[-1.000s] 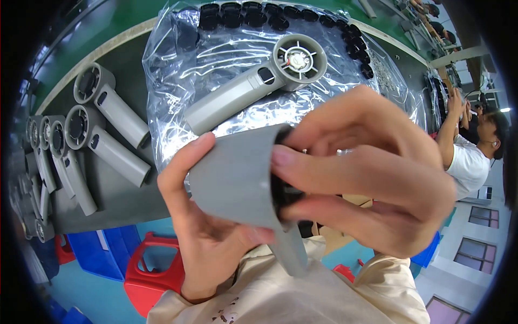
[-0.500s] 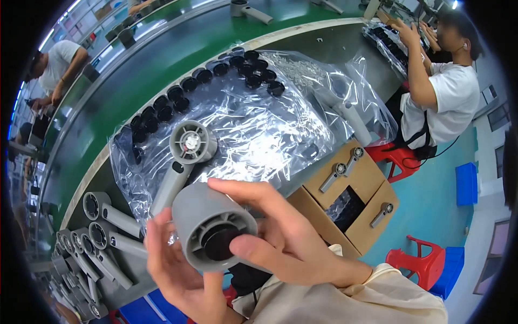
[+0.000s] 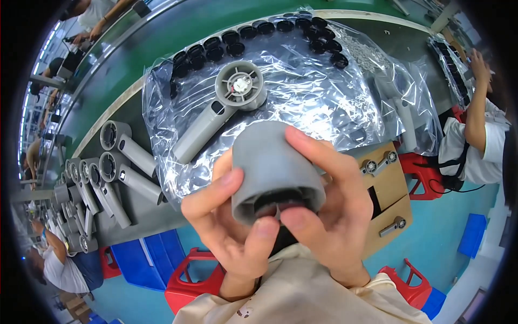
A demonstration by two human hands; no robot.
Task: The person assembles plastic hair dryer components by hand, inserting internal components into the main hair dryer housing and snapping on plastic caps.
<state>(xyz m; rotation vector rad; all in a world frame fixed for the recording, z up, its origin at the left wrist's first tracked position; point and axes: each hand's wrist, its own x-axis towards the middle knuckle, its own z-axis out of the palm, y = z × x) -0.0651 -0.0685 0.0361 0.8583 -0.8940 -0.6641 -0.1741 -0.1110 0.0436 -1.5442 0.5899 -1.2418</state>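
Between my two hands is a grey handheld fan housing (image 3: 275, 154), its round open end turned down toward me. A round black cap (image 3: 278, 201) sits in that opening, partly hidden by my thumbs. My left hand (image 3: 232, 227) is closed round the left side, its thumb at the cap. On the other side my right hand (image 3: 337, 208) grips the housing, thumb tip also against the cap. The housing's handle is hidden. Beyond it another grey fan body (image 3: 240, 89) lies on the clear plastic bag (image 3: 302, 102), its spoked head facing up with a white centre.
Several black caps (image 3: 248, 32) line the bag's far edge, near small pale parts (image 3: 361, 51). More grey fan bodies (image 3: 137, 156) lie at the left. A cardboard box (image 3: 391, 216) stands right, beside a red stool (image 3: 421, 175). Co-workers sit at both sides; one arm (image 3: 477, 116) is at right.
The view has shifted, so the bench sits higher. The housing has tipped its open end downward, and my left thumb has joined the right one at the cap.
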